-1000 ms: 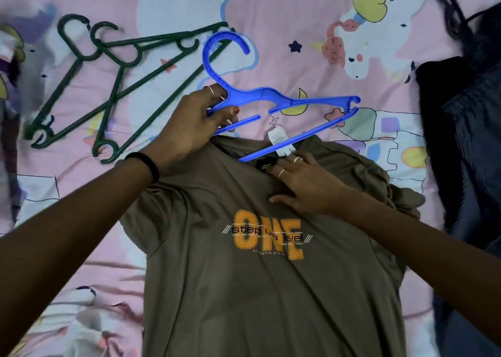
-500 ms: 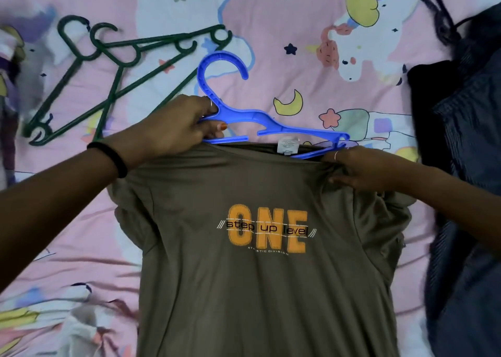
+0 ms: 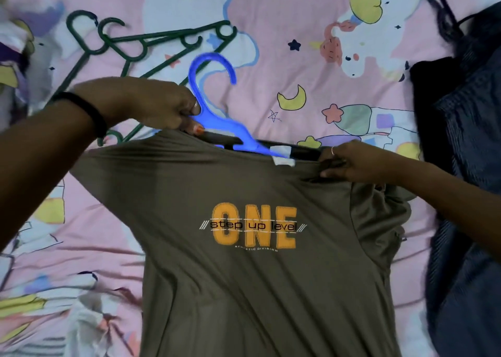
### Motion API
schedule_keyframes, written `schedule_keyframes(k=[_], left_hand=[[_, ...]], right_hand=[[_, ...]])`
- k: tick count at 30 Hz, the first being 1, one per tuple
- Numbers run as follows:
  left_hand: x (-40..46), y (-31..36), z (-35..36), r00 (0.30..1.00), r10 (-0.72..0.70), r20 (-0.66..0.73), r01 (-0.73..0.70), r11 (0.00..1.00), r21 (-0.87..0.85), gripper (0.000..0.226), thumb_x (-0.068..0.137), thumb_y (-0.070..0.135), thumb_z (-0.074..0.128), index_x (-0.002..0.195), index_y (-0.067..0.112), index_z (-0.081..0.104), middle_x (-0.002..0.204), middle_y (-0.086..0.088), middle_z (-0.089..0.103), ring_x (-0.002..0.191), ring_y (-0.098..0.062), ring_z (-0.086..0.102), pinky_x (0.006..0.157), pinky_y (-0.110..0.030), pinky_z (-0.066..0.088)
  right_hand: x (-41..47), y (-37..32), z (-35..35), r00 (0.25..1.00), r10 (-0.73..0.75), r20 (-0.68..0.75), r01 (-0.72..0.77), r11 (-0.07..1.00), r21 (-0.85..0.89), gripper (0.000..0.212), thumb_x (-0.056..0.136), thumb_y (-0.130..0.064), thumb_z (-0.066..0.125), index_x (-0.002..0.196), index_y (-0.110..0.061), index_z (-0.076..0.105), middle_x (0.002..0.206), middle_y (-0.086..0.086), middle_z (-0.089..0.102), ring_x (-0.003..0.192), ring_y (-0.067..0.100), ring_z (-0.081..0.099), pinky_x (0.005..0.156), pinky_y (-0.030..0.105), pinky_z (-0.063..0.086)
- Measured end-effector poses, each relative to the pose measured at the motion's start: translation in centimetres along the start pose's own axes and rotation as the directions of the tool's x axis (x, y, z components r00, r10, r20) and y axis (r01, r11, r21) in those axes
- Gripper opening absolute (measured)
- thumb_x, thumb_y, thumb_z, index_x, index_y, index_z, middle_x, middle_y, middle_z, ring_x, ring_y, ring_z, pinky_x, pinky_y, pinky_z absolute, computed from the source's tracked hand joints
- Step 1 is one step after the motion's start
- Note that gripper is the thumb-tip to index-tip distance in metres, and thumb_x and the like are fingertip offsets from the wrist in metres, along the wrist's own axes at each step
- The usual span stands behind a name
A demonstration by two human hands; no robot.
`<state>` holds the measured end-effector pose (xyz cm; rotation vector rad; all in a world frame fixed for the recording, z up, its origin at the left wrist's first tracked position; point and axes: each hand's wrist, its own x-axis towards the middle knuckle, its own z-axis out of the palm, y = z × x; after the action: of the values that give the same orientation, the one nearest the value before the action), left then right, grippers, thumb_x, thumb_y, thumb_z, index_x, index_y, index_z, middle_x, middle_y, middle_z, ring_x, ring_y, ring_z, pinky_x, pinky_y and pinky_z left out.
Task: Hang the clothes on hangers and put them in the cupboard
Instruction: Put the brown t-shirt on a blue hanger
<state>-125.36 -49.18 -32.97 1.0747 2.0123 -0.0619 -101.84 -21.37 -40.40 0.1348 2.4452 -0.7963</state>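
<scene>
An olive-brown T-shirt [image 3: 244,289] with an orange "ONE" print lies face up on the bed. A blue plastic hanger [image 3: 214,104] sticks out of its neck opening; the hook and left shoulder show, and the right arm is hidden inside the shirt. My left hand [image 3: 151,104] grips the hanger below the hook, at the left edge of the collar. My right hand [image 3: 355,161] pinches the shirt fabric at the right end of the collar and pulls it taut.
Green hangers [image 3: 113,45] lie in a heap on the pink cartoon-print bedsheet [image 3: 311,31] at the upper left. Dark blue and black clothes [image 3: 466,167] are piled along the right side.
The blue hanger has slid further into the neck opening, so its right arm is now hidden. My right hand has gone from the chest to the right end of the collar.
</scene>
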Motion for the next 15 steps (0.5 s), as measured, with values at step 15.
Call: schedule_keyframes(k=[15], left_hand=[[-0.4,6.2,4.9,0.784,-0.072,-0.617,-0.120,0.957,-0.264,0.019,0.092,0.017,0.062,0.105,0.003,0.065,0.096,-0.014,0.067,0.098,-0.035,0.059,0.077,-0.033,0.040]], right_hand=[[-4.7,-9.0,-1.4,0.892,-0.271,-0.362,0.226,0.961,-0.162,0.015,0.084,-0.017,0.057,0.093,-0.010,0.066,0.087,0.007,0.066,0.085,0.024,0.057,0.074,0.036,0.047]])
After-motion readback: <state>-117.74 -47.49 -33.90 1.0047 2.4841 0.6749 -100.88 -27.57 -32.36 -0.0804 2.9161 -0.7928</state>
